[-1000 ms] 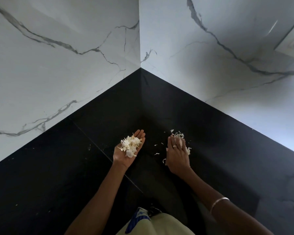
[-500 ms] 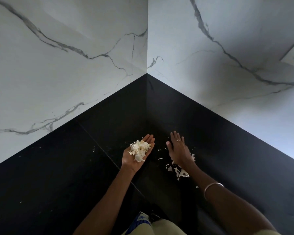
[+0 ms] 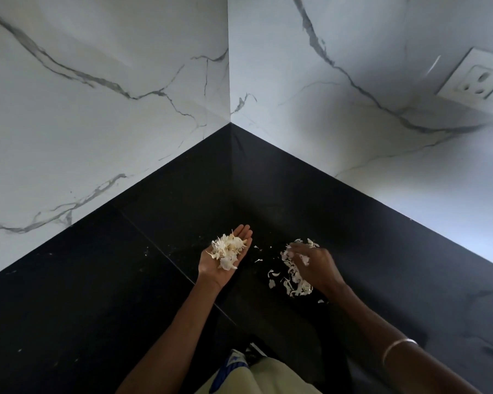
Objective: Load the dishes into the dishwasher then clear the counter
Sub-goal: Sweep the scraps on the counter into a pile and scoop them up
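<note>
**Now gathering peels in the counter corner**

Right now I see my left hand (image 3: 227, 258) held palm up above the black polished stone counter (image 3: 97, 294), fingers straight, carrying a heap of pale, papery peel scraps (image 3: 227, 249). My right hand (image 3: 315, 265) is lowered onto the counter just beside it, fingers curled around a few of the loose white peel flakes (image 3: 292, 275) strewn beneath and in front of it. A thin silver bangle (image 3: 397, 348) circles the right forearm. White marble-veined wall tiles (image 3: 97, 109) meet in the corner behind, with a white wall socket (image 3: 477, 79) at the upper right.
</note>
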`<state>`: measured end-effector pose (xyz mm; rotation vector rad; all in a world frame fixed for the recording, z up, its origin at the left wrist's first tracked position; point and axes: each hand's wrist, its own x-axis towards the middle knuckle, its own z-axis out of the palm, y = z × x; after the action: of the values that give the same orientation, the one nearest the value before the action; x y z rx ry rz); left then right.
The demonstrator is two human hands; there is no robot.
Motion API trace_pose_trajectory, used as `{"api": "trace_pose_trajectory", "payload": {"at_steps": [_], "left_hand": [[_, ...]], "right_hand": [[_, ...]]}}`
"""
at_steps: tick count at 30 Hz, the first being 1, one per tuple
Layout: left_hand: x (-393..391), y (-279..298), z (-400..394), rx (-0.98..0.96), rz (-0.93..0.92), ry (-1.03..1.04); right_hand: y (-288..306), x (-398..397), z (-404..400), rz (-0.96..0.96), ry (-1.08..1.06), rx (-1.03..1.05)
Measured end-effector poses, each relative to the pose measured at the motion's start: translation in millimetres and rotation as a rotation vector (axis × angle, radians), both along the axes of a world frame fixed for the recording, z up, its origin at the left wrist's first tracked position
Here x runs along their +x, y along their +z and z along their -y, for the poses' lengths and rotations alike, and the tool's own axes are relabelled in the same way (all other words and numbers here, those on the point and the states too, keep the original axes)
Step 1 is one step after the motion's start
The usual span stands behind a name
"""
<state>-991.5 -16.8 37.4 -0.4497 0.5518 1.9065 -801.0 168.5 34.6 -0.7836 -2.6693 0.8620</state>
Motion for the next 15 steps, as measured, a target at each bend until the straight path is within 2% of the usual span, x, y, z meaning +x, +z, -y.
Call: {"api": "trace_pose_trajectory", "payload": {"at_steps": [1,5,9,15], "left_hand": [[0.4,-0.6,-0.4,0.008,0.008,-0.006],[5.6,-2.7,-6.9,0.009,-0.003,-0.036],[13.9,-1.6,-15.1,0.015,-0.003,-0.075],[16.9,-4.8,-19.9,0.001,-0.012,-0.103]], "right_hand": [[-0.8,7.6,-3.1,-0.008,-0.033,-0.011],[-7.5,21.7,2.7,0.322,0.015,-0.022],[-9.3,9.9,19.9,0.404,0.075,0.092],[14.7,18.8,19.7,0.478,0.114,0.100]]}}
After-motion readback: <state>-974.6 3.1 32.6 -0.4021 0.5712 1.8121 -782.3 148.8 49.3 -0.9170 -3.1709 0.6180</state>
